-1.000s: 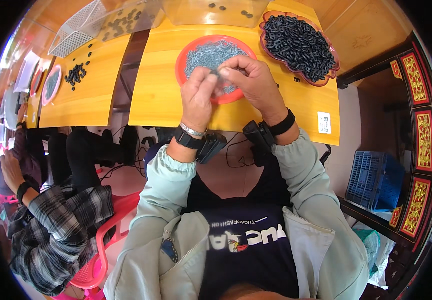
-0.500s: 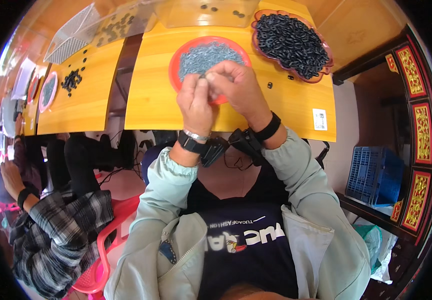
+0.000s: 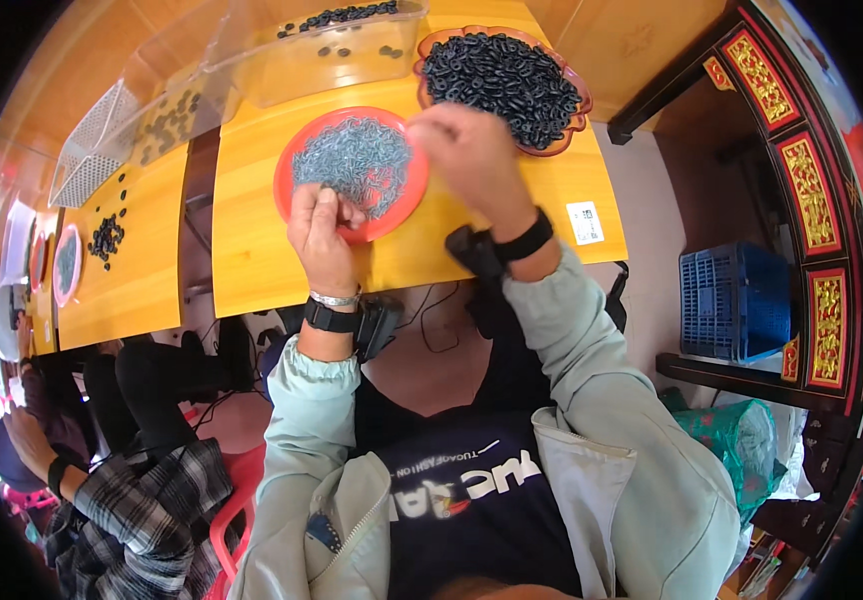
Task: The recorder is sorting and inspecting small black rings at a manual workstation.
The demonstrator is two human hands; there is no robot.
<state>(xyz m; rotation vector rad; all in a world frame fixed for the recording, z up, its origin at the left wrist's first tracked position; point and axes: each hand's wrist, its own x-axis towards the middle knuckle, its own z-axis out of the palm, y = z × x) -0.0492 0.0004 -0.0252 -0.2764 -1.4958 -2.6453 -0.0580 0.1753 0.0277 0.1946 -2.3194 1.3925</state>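
Pale green jacket sleeves (image 3: 612,355) come up from the near side, each ending in a gathered cuff, and just past them sit two black wristbands (image 3: 331,317). Beyond those, the yellow wood-grain tabletop (image 3: 252,270) begins, with a white rectangular label (image 3: 585,222) towards its right edge.

Now the left hand (image 3: 320,232), poised at the near-left part of a round red plastic dish (image 3: 286,190)! Its grip is pinched nearly to nothing, thumb against fingertip; a small dark speck may be caught there, but it's too tiny to call. Inside the dish lie the thin silver metal pieces (image 3: 347,150), heaped at the far left, with red plastic showing through at the right.

Over to the right hand (image 3: 477,155), hanging between dish and tray, fingers curled leftward. Blur smears that grip; whether it has closed, or has hold of anything, I can't tell.

Just past it, black ring-like pieces (image 3: 497,80) pile high in a reddish translucent scalloped tray (image 3: 579,95). Farther left stands a clear plastic box (image 3: 312,82).

The danger, as I judge it: a knuckle brushing that brimming heap could spill rings, tangled metal could lift out in clumps, and a loose left pinch could drop something so small.
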